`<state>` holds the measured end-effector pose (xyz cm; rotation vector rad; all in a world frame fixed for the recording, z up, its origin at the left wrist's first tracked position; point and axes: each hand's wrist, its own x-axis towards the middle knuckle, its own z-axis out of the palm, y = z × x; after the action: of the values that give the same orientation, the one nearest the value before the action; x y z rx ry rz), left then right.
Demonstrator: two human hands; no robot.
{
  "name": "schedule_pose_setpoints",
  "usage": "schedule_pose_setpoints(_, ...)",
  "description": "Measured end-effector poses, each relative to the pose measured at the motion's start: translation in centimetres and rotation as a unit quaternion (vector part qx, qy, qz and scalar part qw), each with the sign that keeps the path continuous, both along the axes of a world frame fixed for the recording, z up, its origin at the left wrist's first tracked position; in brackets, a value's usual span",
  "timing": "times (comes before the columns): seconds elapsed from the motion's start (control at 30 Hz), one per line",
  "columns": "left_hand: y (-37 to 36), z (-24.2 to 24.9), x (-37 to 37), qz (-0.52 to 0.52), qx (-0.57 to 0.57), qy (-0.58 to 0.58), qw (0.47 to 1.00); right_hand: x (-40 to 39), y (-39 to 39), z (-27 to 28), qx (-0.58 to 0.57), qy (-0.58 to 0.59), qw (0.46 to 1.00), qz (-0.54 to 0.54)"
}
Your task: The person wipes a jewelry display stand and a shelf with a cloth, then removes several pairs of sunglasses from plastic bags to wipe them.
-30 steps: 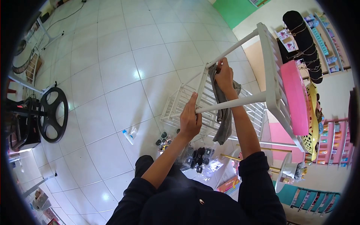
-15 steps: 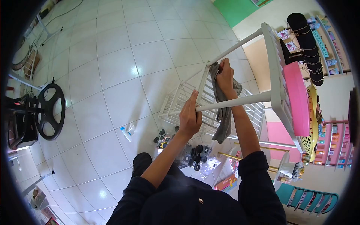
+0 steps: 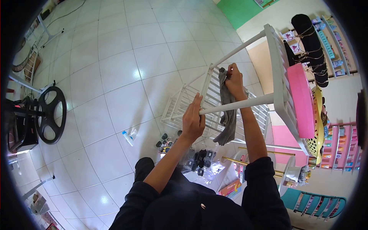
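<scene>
My left hand (image 3: 193, 119) is wrapped round the corner of a white slatted rack (image 3: 245, 104), near the end of its post. A grey cloth (image 3: 229, 124) hangs from my right hand (image 3: 234, 82), which grips it between the fingers. The cloth drapes down over the rack's lower slatted shelf, and my right forearm passes beneath the white post. On the rack's upper shelf at the right lie a pink box (image 3: 301, 100) and a black display roll with chains (image 3: 309, 36).
Packs of sunglasses (image 3: 201, 160) lie on the tiled floor below the rack. A clear bottle with a blue cap (image 3: 129, 138) lies farther left. A black-wheeled stand (image 3: 51, 115) is at the far left, and a gold-railed rack (image 3: 239, 161) at the lower right.
My right hand has moved slightly right and down, with the grey cloth in it pulled away from the rack's corner. My left hand stays on the rack.
</scene>
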<state>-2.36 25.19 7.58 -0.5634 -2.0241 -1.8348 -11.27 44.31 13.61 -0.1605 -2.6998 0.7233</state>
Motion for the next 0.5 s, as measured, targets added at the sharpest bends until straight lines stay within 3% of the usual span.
schedule_pose_setpoints(0.27, 0.1, -0.3, 0.1, -0.013, 0.008, -0.023, 1.0, -1.0, -1.9, -0.7, -0.002, 0.034, 0.999, 0.0)
schedule_pose_setpoints(0.4, 0.0, 0.0, 0.1, -0.004, 0.014, -0.019, 1.0, -0.6, -0.7, -1.8, -0.027, 0.141, 0.99, 0.004)
schedule_pose_setpoints(0.47, -0.1, 0.1, 0.1, -0.006, 0.006, -0.023, 1.0, -0.4, 1.3, -2.0, -0.236, 0.055, 0.962, -0.127)
schedule_pose_setpoints(0.5, -0.2, 0.2, 0.2, -0.01, 0.0, -0.027, 1.0, -2.2, 9.4, -7.8, -0.363, 0.135, 0.916, -0.101)
